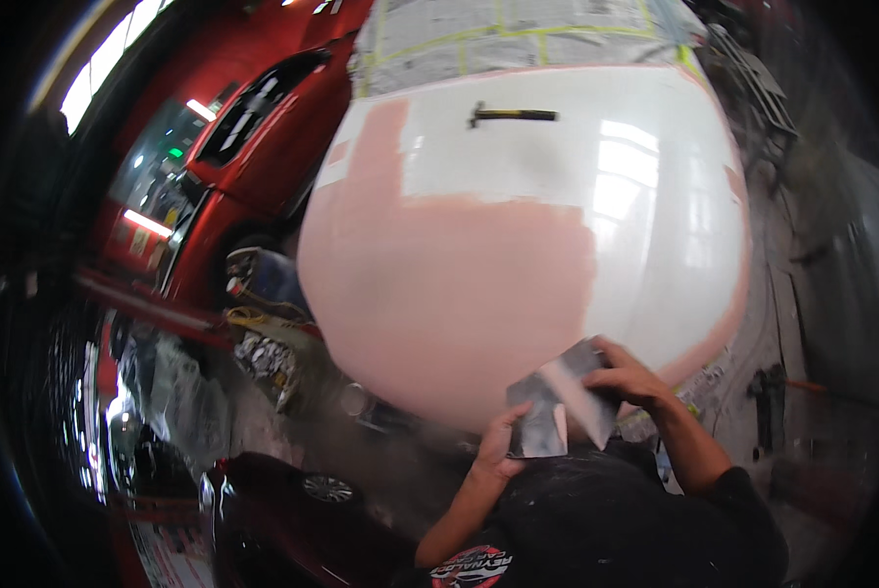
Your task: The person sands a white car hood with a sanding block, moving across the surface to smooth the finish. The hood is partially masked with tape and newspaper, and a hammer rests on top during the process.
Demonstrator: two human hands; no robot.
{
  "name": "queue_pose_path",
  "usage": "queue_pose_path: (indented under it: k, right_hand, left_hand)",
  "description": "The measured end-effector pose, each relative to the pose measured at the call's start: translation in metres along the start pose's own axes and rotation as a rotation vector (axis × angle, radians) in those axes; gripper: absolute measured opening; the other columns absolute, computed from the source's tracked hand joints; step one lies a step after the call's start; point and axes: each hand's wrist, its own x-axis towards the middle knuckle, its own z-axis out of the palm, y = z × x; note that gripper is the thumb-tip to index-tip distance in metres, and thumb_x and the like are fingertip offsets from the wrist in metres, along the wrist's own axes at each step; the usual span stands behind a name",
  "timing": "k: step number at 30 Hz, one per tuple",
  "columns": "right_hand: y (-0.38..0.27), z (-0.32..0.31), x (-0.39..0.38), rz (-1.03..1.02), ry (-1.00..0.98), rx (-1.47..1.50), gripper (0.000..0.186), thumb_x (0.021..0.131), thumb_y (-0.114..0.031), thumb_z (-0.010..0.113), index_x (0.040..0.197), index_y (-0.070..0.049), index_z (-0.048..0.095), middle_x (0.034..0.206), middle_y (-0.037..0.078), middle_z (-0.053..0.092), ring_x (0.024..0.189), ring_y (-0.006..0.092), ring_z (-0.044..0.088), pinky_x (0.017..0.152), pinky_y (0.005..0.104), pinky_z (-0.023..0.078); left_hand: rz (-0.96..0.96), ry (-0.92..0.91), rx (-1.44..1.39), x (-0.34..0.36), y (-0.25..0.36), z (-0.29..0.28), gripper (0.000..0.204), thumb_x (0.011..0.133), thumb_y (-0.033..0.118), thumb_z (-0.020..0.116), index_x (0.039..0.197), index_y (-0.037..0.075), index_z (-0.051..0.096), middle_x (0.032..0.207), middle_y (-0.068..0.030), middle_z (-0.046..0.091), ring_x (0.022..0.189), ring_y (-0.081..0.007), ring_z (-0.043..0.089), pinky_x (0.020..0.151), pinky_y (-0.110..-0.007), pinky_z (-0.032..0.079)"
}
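Observation:
A large car panel, like a hood [439,284], fills the middle, white with broad patches of pink coating. Over its lower edge, my left hand [498,441] grips a dark grey sheet [532,431], likely sandpaper, by its left side. My right hand [626,377], higher and further right, grips another grey piece [586,412] with a pale pinkish band across it; whether the two pieces are joined I cannot tell. A hammer [513,114] with a black and yellow handle lies on the upper white area of the panel.
Masking sheets with yellow tape [518,29] cover the area beyond the panel. A red car [224,176] stands at left, a dark maroon car [273,519] at lower left. Bags and clutter [273,363] sit beside the panel; metal framework [758,88] and hoses run along the right.

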Motion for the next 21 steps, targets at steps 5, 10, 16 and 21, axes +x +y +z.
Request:
queue_pose_path:
  k: [5,10,16,21]
  right_hand:
    - [0.012,-0.033,-0.013,0.025,-0.014,-0.475,0.057,0.075,-0.03,0.074,0.118,0.003,0.056,0.098,0.014,0.064,0.091,0.0202,0.059,0.081,0.037,0.048]
    - [0.026,-0.058,-0.031,0.006,0.076,-0.503,0.044,0.078,-0.024,0.071,0.109,0.003,0.056,0.086,0.02,0.066,0.078,0.028,0.064,0.071,0.0393,0.049]
    - [0.004,-0.014,-0.058,-0.469,0.321,-0.507,0.051,0.076,0.005,0.057,0.126,-0.007,0.059,0.123,0.013,0.06,0.109,0.0298,0.057,0.094,0.0381,0.045]
    - [-0.02,0.016,-0.045,-0.748,0.213,-0.891,0.07,0.069,-0.006,0.068,0.138,-0.018,0.058,0.134,0.013,0.054,0.122,0.036,0.049,0.105,0.0472,0.039]
  left_hand:
    - [0.269,0.044,0.12,-0.016,0.012,0.013,0.035,0.093,0.015,0.058,0.123,-0.003,0.054,0.109,-0.0154,0.066,0.094,-0.0281,0.069,0.083,-0.042,0.059]
    - [0.639,0.177,0.526,-0.026,0.007,0.061,0.039,0.095,0.008,0.056,0.131,-0.005,0.049,0.118,-0.0136,0.062,0.102,-0.0244,0.065,0.091,-0.038,0.054]
    - [0.71,0.059,0.76,0.002,0.003,0.037,0.037,0.103,0.018,0.046,0.131,-0.005,0.051,0.125,-0.0137,0.059,0.112,-0.0217,0.059,0.098,-0.034,0.046]
    - [0.85,0.216,1.22,0.0,0.023,-0.004,0.046,0.106,0.028,0.037,0.134,-0.007,0.049,0.126,-0.0184,0.058,0.117,-0.0272,0.055,0.105,-0.038,0.04]
